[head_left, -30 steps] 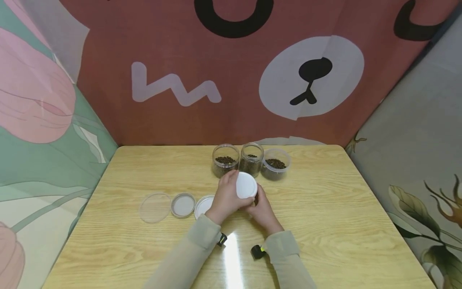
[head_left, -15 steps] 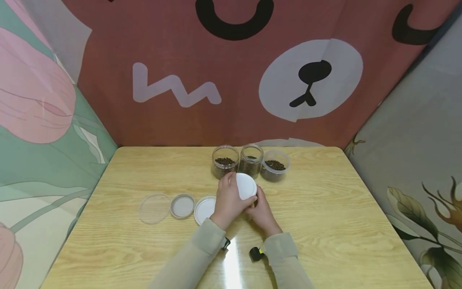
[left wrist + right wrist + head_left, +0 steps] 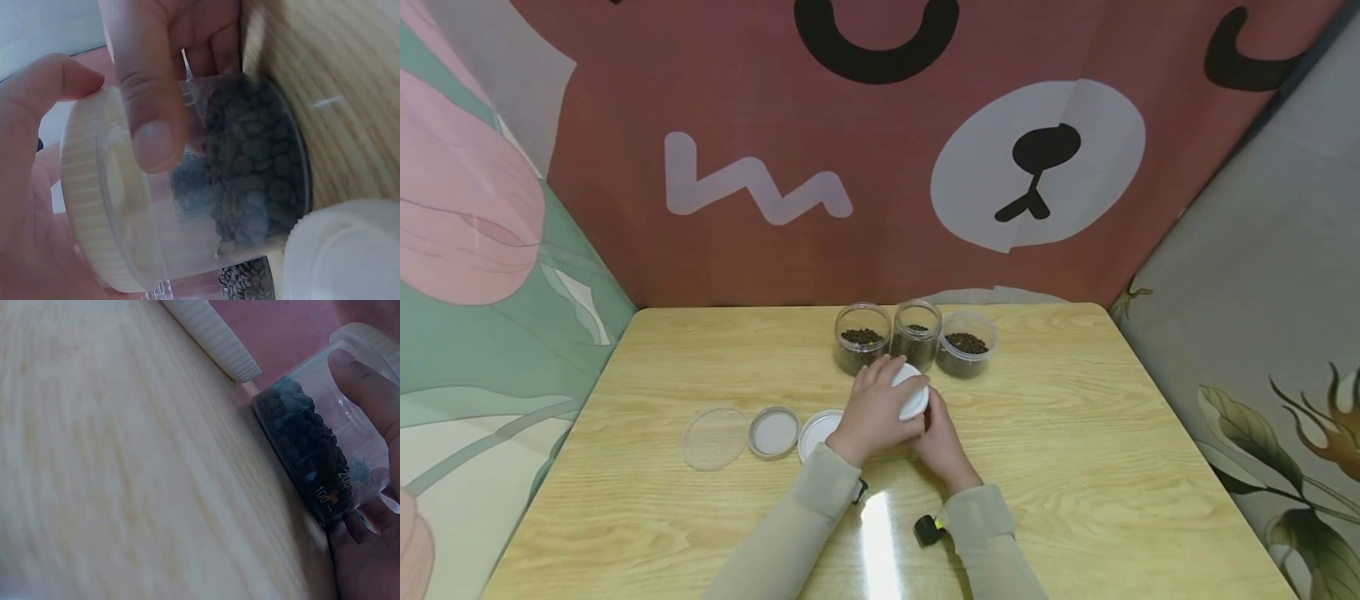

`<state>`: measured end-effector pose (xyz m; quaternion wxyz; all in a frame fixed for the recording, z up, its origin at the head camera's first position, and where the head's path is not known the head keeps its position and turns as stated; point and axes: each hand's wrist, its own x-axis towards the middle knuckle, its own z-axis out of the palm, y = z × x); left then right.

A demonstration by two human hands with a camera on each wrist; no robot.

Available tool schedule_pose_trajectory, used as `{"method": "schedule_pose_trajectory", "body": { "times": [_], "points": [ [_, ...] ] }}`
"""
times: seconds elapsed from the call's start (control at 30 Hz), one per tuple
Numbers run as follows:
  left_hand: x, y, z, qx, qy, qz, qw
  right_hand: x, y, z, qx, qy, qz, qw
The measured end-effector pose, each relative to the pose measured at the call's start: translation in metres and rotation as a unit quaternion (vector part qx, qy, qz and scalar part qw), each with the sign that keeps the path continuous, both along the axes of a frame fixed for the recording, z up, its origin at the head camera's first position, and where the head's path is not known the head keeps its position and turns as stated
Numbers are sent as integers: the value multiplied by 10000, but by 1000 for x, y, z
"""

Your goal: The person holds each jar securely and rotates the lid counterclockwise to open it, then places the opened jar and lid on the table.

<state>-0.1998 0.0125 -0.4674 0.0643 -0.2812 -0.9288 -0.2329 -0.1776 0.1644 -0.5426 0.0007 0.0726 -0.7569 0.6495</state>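
Observation:
A clear jar about half full of dark pellets stands on the table between both hands. Its ribbed white lid sits on the mouth. My left hand grips this lid, fingers spread over the top and around the rim. From the other side my right hand holds the jar's body, its thumb along the clear wall. Printed volume marks show on the jar in the right wrist view. In the head view the hands hide most of the jar.
Behind the hands stand three uncovered clear containers of dark pellets: a wide jar, a narrower jar and a low tub. Left of the hands lie a transparent disc, a grey-rimmed lid and a white lid.
My left hand has rotated on the white lid, its fingers now reaching farther across the top and covering more of it. The right hand keeps its hold on the jar.

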Motion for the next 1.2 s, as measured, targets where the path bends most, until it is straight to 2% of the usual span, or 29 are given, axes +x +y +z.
{"method": "schedule_pose_trajectory", "body": {
  "times": [0.13,0.27,0.4,0.47,0.53,0.6,0.7,0.83,0.97,1.07,1.2],
  "points": [
    [1,0,1,-37,-16,118,9999,0,-1,0,-91,-63,-57,9999],
    [4,6,2,-87,3,677,9977,0,-2,1,-99,-100,-95,9999],
    [11,14,3,-34,109,1302,9914,1,-2,2,-27,-119,-100,9999],
    [13,18,3,17,145,1486,9888,1,-2,3,33,-130,-112,9998],
    [14,19,4,81,109,1524,9882,1,-2,2,136,-116,-107,9998],
    [15,18,6,150,-50,1426,9896,1,-1,1,207,-101,-104,9997],
    [13,12,7,219,-301,1034,9939,1,0,0,229,-57,-96,9997],
    [7,2,10,67,-499,205,9985,-1,0,-2,234,50,-112,9996],
    [2,-3,17,-248,-617,-530,9964,-3,0,-1,159,37,-81,9998],
    [-1,-5,22,-501,-654,-741,9938,-2,-1,0,-13,-110,-64,9999],
    [-1,-4,25,-720,-628,-671,9932,0,-1,1,-145,-149,-37,9998]
  ]
}}
